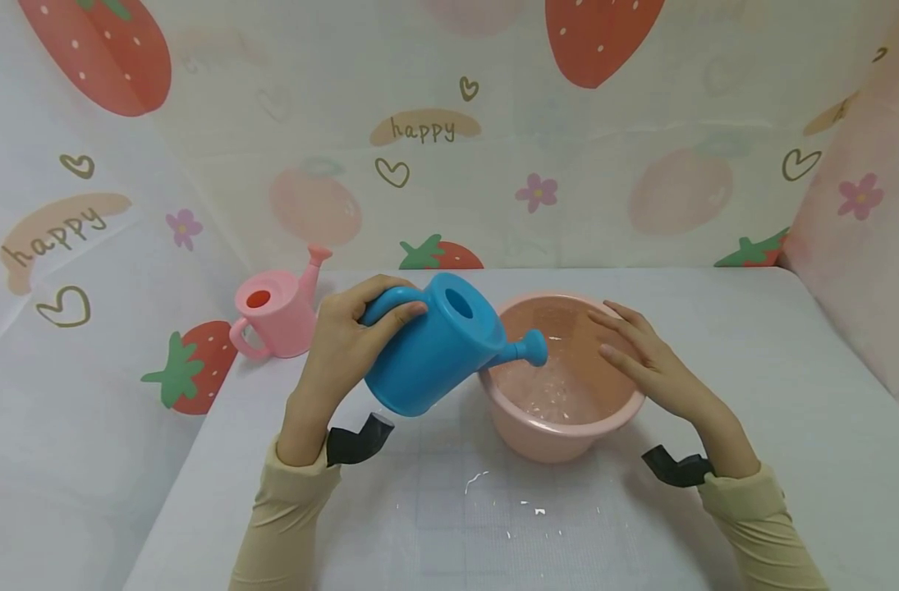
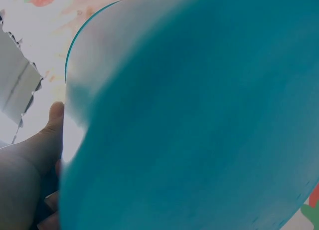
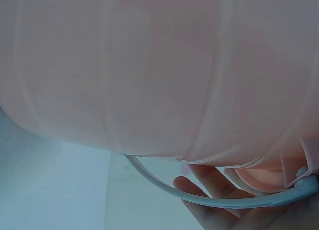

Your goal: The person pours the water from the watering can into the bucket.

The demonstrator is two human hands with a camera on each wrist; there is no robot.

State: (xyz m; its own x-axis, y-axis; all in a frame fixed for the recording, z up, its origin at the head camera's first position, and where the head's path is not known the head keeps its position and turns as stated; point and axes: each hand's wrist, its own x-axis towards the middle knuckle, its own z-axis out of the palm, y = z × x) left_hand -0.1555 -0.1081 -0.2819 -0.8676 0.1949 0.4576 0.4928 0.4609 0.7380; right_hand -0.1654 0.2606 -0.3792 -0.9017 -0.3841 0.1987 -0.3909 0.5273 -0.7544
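My left hand [image 1: 356,328] grips the handle of a blue watering can [image 1: 434,353], fingers curled around it and thumb on top. The can is tilted to the right, its spout reaching over the rim of a pink bucket [image 1: 545,447]. Bubbles and ripples show on the water [image 1: 556,398] inside. In the left wrist view the blue can body [image 2: 199,115] covers most of the picture. At the bucket's right rim, my right hand [image 1: 652,365] has its fingers loosely extended over the edge. A pale curved bail handle [image 3: 214,201] crosses before those fingers in the right wrist view.
A pink watering can [image 1: 275,316] stands at the back left of the white table [image 1: 752,394]. Water drops [image 1: 540,511] lie on the table in front of the bucket. A strawberry-patterned cloth [image 1: 582,156] hangs behind and along both sides.
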